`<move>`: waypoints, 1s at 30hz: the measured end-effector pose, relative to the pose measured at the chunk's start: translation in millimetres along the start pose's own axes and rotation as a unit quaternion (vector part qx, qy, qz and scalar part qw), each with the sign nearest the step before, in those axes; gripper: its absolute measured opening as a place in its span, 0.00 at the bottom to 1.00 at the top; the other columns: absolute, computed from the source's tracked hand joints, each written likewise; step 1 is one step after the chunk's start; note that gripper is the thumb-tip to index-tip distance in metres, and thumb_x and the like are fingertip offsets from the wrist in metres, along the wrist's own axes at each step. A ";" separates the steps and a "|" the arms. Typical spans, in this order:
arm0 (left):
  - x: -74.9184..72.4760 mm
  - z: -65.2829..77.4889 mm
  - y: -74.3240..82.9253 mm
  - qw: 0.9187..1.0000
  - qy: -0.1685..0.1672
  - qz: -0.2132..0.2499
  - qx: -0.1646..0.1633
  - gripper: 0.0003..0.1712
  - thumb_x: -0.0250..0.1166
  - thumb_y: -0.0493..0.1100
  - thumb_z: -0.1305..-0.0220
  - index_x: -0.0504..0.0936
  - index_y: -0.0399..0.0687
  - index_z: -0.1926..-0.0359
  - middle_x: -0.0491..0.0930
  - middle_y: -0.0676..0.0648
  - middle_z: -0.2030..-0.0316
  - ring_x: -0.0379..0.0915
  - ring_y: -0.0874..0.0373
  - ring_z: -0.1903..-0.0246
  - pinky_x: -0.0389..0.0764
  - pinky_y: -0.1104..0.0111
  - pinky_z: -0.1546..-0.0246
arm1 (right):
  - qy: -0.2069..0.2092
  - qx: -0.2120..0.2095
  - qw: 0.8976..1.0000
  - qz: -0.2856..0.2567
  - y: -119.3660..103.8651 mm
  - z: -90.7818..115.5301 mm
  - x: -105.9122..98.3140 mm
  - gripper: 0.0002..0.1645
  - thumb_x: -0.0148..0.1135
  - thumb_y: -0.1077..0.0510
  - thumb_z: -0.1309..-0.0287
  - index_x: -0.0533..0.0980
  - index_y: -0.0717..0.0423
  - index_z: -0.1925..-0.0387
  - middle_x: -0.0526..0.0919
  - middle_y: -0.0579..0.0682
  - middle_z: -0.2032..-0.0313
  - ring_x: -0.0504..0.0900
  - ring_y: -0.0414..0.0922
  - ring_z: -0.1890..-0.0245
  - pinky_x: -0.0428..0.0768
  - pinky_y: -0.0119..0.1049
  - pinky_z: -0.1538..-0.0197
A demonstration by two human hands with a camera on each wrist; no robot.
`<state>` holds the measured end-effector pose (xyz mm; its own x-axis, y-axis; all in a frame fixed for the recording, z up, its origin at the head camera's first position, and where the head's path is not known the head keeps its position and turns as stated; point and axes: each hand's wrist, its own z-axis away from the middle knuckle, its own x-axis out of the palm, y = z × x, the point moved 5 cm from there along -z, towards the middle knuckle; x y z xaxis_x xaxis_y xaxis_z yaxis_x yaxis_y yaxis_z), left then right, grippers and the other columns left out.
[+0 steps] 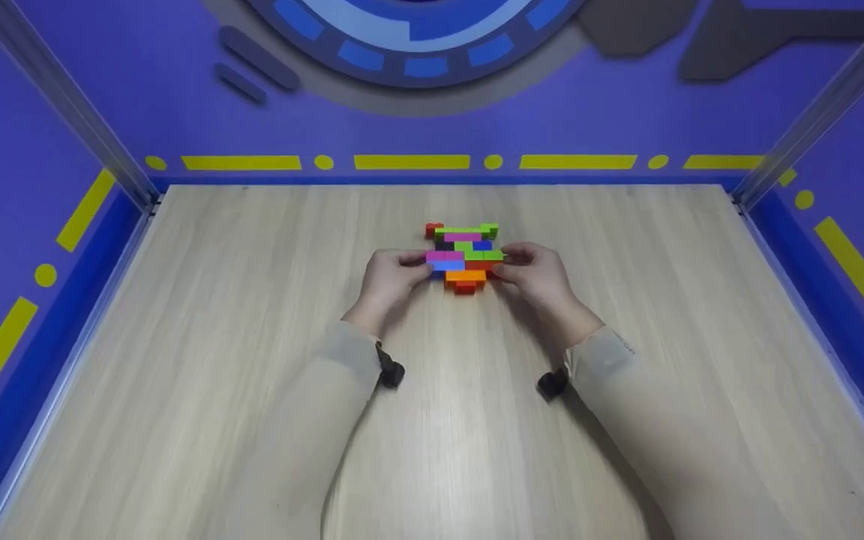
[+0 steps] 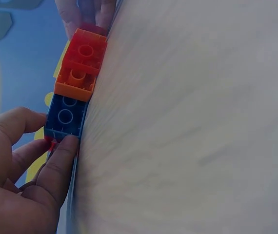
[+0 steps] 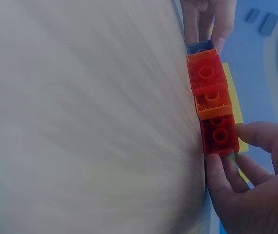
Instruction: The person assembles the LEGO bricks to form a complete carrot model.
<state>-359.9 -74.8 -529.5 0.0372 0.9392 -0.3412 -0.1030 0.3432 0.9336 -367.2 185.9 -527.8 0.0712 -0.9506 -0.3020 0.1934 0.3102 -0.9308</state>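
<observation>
A flat figure built from colourful toy bricks (image 1: 464, 256) lies at the middle of the table, between both hands. Its rows mix lime green, magenta, black, blue, red and orange bricks. My left hand (image 1: 391, 283) grips its left side, at the magenta and blue bricks. On the opposite side my right hand (image 1: 541, 277) pinches it by the red and lime green bricks. In the left wrist view, thumb and fingers close round the dark blue brick (image 2: 65, 117), whose hollow side shows. The right wrist view has fingers on the end red brick (image 3: 220, 135), beside an orange brick (image 3: 213, 101).
The wooden table (image 1: 214, 360) spreads out on all sides of the figure. Behind it stands a blue-purple wall (image 1: 417, 135) with yellow stripes, and side panels rise left and right. A small black wrist camera (image 1: 391, 373) sits at the left cuff, another (image 1: 551, 385) at the right.
</observation>
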 end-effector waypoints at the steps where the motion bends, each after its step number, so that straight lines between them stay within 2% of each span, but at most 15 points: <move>1: 0.3 -0.5 -0.3 1.000 0.000 0.001 -0.001 0.20 0.74 0.41 0.23 0.90 0.41 0.34 0.91 0.40 0.36 0.84 0.48 0.29 0.82 0.58 0.25 | 0.001 -0.002 1.000 0.004 -0.2 -0.2 -0.3 0.31 0.72 0.64 0.26 0.78 0.64 0.26 0.84 0.66 0.33 0.83 0.56 0.34 0.85 0.48 0.26; 12: 6.0 -1.3 -0.3 1.000 -0.007 0.003 -0.005 0.20 0.74 0.42 0.23 0.91 0.43 0.34 0.91 0.42 0.36 0.83 0.48 0.29 0.80 0.56 0.22 | 0.005 0.010 0.999 0.035 0.6 -0.7 -5.1 0.30 0.71 0.62 0.24 0.79 0.63 0.26 0.84 0.64 0.32 0.81 0.56 0.32 0.82 0.49 0.23; 22: 4.6 -2.1 -0.7 1.000 -0.016 0.003 -0.004 0.20 0.74 0.40 0.23 0.90 0.40 0.35 0.91 0.40 0.37 0.84 0.47 0.32 0.81 0.57 0.24 | -0.002 -0.002 0.998 0.060 1.5 -2.4 -4.6 0.31 0.72 0.60 0.24 0.78 0.62 0.25 0.84 0.64 0.33 0.82 0.56 0.34 0.84 0.48 0.26; 27: -3.7 -2.3 2.6 0.999 -0.029 0.014 -0.004 0.27 0.74 0.41 0.24 0.85 0.36 0.30 0.88 0.37 0.36 0.86 0.45 0.36 0.88 0.58 0.33 | -0.011 -0.015 0.998 0.067 1.2 2.5 -14.6 0.32 0.70 0.54 0.23 0.77 0.60 0.23 0.84 0.61 0.33 0.82 0.55 0.34 0.86 0.48 0.29; 30: -16.7 -1.3 5.7 1.000 -0.024 -0.009 0.012 0.33 0.75 0.47 0.25 0.82 0.38 0.26 0.85 0.37 0.33 0.86 0.44 0.37 0.90 0.56 0.36 | -0.009 -0.035 0.993 0.109 0.2 5.9 -32.7 0.33 0.68 0.48 0.21 0.77 0.57 0.23 0.82 0.59 0.31 0.80 0.56 0.32 0.83 0.53 0.26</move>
